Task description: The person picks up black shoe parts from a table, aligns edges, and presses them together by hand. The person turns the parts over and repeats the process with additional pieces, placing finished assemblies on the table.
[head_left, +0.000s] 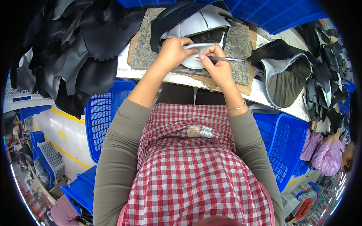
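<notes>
A black leather shoe upper with pale grey lining (201,22) lies on a speckled stone slab (239,43) in front of me. My left hand (172,53) is closed on the near edge of this shoe upper, its thumb and fingers pinching the pale lining. Between the fingertips of my right hand (218,67) is a slim pen (230,58) with a clear barrel; its dark tip points left, close to the lining. Whether the tip touches cannot be made out. To the right of the slab rests a second shoe upper (284,86), dark inside with a pale rim.
Black leather pieces (100,35) are heaped at the left, and more black pieces (324,75) at the right. Blue plastic crates (100,120) (288,143) stand below the table on both sides. Another blue crate (271,15) is beyond the slab. A person in a pink checked sleeve (326,156) is at far right.
</notes>
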Tool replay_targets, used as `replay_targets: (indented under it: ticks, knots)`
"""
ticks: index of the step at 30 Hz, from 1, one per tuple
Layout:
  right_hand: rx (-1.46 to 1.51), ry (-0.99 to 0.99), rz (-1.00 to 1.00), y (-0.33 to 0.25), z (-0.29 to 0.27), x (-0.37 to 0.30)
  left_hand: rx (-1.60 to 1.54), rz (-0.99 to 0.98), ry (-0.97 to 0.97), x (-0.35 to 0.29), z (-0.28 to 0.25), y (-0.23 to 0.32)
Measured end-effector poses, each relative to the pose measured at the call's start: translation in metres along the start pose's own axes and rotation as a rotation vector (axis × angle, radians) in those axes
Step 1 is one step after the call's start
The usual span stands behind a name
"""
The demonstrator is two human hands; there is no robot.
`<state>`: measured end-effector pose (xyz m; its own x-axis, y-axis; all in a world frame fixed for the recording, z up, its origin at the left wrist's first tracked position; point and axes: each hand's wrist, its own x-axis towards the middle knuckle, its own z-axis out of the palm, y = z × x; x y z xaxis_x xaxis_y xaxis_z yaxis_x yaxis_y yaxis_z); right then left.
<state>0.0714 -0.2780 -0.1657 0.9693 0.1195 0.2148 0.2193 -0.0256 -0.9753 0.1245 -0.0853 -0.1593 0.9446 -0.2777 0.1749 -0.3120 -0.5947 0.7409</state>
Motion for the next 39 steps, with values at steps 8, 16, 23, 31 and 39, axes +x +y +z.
replay_targets:
  ticks: [8, 16, 23, 31, 39]
  knots:
    - [-0.324, 0.13, -0.128, 0.009, -0.006, -0.012, -0.026, -0.037, 0.043, -0.002, 0.003, 0.003]
    - [-0.447, 0.084, -0.133, 0.008, -0.006, -0.009, -0.034, -0.078, 0.029, -0.003, 0.004, 0.006]
    - [-0.348, 0.112, -0.079, 0.005, -0.011, -0.011, -0.05, -0.094, 0.039, -0.005, 0.005, 0.004]
    - [-0.329, 0.14, -0.607, -0.055, -0.014, -0.039, -0.34, 0.247, -0.229, 0.016, 0.074, 0.049]
    - [-0.297, 0.247, -0.213, -0.013, -0.085, -0.007, 0.059, 0.682, -0.214, -0.04, 0.035, 0.056]
